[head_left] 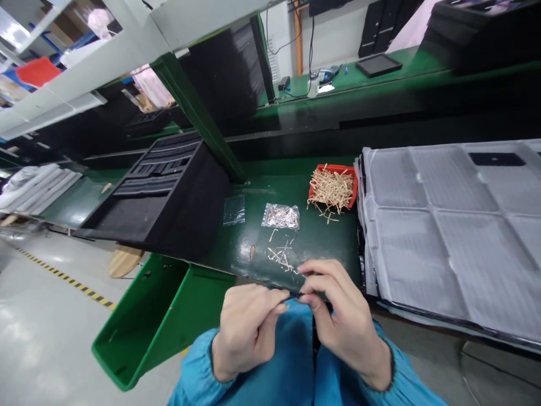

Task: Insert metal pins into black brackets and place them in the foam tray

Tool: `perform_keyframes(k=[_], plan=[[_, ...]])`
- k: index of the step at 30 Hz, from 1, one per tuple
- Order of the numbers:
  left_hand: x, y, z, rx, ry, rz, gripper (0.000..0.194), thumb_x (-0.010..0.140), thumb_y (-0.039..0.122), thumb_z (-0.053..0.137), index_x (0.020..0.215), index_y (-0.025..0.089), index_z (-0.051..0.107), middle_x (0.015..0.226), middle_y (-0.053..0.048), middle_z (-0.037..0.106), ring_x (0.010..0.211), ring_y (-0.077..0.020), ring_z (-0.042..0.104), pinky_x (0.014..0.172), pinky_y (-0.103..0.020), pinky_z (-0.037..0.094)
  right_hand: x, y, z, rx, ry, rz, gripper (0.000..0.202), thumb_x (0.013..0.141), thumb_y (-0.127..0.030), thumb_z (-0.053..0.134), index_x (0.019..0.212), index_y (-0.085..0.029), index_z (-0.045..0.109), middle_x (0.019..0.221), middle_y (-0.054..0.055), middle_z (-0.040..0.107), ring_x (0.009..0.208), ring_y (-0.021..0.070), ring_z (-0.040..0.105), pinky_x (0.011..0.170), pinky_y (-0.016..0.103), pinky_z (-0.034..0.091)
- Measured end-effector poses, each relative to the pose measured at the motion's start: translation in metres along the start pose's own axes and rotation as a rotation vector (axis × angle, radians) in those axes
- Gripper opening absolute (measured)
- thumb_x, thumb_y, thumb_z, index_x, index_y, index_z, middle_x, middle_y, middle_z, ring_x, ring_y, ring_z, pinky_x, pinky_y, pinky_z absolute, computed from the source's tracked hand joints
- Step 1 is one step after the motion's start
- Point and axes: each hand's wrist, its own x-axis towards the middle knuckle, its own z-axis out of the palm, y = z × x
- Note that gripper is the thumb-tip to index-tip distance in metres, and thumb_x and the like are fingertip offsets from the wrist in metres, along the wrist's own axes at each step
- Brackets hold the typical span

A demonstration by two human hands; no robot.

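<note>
At the table's front edge, my left hand [249, 324] pinches one end of a small dark, thin piece [292, 295]. My right hand [338, 310] meets it from the other side, thumb and fingertips closed on the same piece. Just beyond the fingertips, several small pale pieces [282, 258] lie loose on the green table [228, 248]. A clear bag [281, 216] of small parts rests behind them, with a flat transparent bag [234, 210] to its left. Farther back, a red bin [355, 186] is heaped with pale pieces [332, 189], some spilled at its front.
A large black compartmented box [181, 208] stands on the left, tilted in view. Below it is a green crate [169, 316]. White-covered trays [448, 225] fill the right side. A green post [198, 118] rises behind the table, with a shelf beyond.
</note>
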Motion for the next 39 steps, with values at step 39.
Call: perform_keyframes(k=[39], plan=[[0.051, -0.052, 0.019, 0.082, 0.008, -0.491, 0.027, 0.098, 0.011, 0.055, 0.085, 0.020, 0.077, 0.108, -0.011, 0.071, 0.105, -0.0251, 0.068, 0.093, -0.043, 0.058, -0.021, 0.028, -0.006, -0.280, 0.308, 0.082, 0.026, 0.095, -0.015, 0.065, 0.121, -0.019, 0.067, 0.111, 0.012, 0.075, 0.106, 0.0258, 0.069, 0.089, 0.044, 0.058]])
